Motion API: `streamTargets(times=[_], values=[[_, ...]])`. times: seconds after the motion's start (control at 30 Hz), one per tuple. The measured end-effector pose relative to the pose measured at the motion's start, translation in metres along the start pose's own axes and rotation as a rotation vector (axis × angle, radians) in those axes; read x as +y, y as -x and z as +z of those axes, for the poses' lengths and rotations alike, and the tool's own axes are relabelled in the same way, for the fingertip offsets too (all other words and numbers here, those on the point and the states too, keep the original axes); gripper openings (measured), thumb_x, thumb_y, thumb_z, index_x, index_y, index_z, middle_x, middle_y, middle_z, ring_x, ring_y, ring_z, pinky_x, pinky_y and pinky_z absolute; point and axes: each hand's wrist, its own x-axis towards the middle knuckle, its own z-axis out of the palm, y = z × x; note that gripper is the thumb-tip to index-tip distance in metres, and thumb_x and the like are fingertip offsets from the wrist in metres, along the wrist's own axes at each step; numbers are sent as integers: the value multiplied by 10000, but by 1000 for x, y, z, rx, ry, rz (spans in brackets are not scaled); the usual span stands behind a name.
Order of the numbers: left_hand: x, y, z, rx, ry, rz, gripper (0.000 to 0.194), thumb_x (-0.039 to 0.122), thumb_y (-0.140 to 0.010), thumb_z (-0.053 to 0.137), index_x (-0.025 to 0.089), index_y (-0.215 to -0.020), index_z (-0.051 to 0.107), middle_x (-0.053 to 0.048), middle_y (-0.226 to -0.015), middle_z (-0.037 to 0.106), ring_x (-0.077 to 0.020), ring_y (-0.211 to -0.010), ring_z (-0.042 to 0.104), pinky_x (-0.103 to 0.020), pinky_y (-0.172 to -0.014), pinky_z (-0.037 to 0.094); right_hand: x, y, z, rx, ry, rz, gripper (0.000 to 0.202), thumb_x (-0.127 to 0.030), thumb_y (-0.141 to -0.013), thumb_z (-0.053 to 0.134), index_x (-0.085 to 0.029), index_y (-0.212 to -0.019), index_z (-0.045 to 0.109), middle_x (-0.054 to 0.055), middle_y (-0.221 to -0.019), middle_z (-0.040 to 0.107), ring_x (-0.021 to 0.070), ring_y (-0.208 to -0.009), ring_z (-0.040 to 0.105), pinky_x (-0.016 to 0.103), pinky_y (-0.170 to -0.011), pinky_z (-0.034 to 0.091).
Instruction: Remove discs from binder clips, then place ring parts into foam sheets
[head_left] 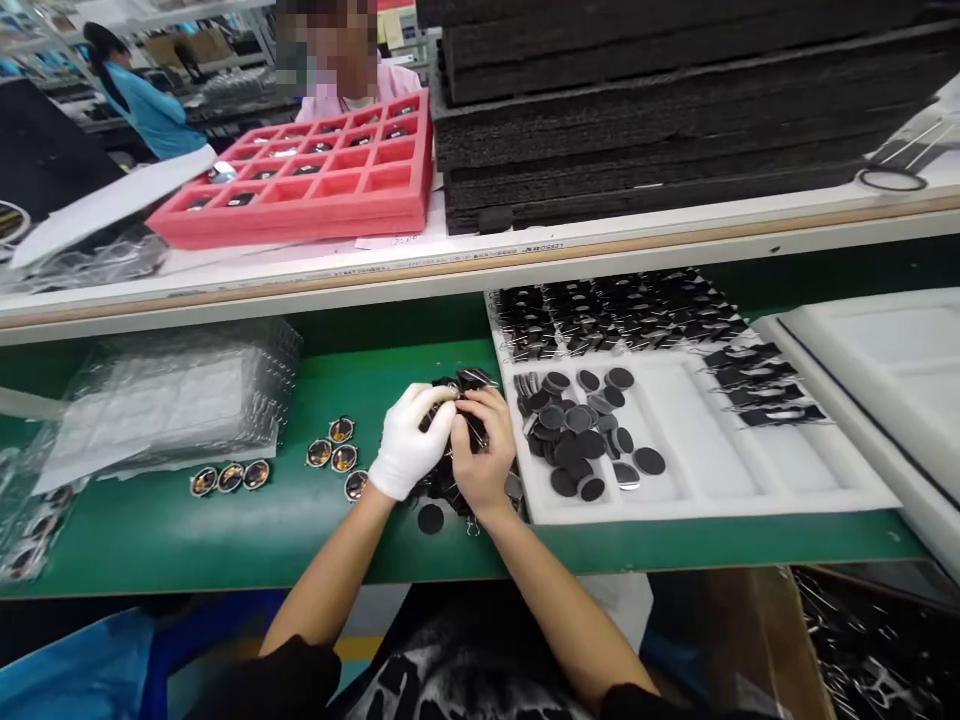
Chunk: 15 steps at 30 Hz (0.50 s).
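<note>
My left hand (pixel 412 440), in a white glove, and my bare right hand (pixel 486 445) meet over a pile of black parts with metal wires (pixel 444 485). The fingers of both are pinched together around something small and dark, mostly hidden by the fingertips. A black disc (pixel 430 519) lies on the green bench just below the hands. Left of my glove are several round pieces with silvery rims and amber-and-black faces (pixel 344 458). Another round piece (pixel 355 485) is partly covered by the glove. To the right, loose black discs (pixel 577 445) lie heaped in a white foam tray (pixel 690 440).
Clear plastic trays (pixel 180 400) are stacked at the left. Black wired parts (pixel 615 310) fill the foam tray's back. On the shelf (pixel 480 262) stand a pink foam tray (pixel 300 215) and black foam sheets (pixel 637 130). A person (pixel 360 85) sits opposite.
</note>
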Motion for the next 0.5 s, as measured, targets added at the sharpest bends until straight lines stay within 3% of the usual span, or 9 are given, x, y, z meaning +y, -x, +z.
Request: streamTargets(times=[0.17, 0.33, 0.4, 0.5], values=[[-21, -1, -17, -158, -126, 69, 229, 316, -983, 528, 307, -1067, 741, -47, -1050, 739, -217, -997, 708, -379, -900, 591, -1, -9, -12, -245, 167, 6, 156, -273, -956, 611, -259, -1052, 734, 59, -1121, 742, 279, -1265, 602, 515, -1099, 466], [-31, -11, -38, -342, -281, 110, 244, 337, -984, 541, 357, -1095, 758, -24, -1114, 760, -240, -1048, 718, -406, -954, 564, 1, -26, -31, -534, 273, 42, 293, -318, -988, 586, -288, -1260, 690, 65, -1334, 692, 285, -1312, 587, 527, -1119, 436], [-36, -17, -44, -401, -303, 131, 286, 379, -992, 536, 380, -1206, 726, -18, -1203, 741, -233, -1087, 716, -397, -980, 563, 4, -36, -38, -667, 283, 63, 365, -352, -1007, 566, -301, -1361, 638, 82, -1448, 620, 296, -1354, 558, 553, -1124, 440], [-44, -28, -49, -467, -315, 161, 421, 446, -1001, 509, 363, -1398, 622, -38, -1418, 644, -236, -1241, 662, -383, -1037, 550, 14, -52, -43, -837, 272, 108, 497, -431, -1021, 541, -331, -1507, 511, 118, -1643, 385, 319, -1411, 503, 577, -1111, 468]])
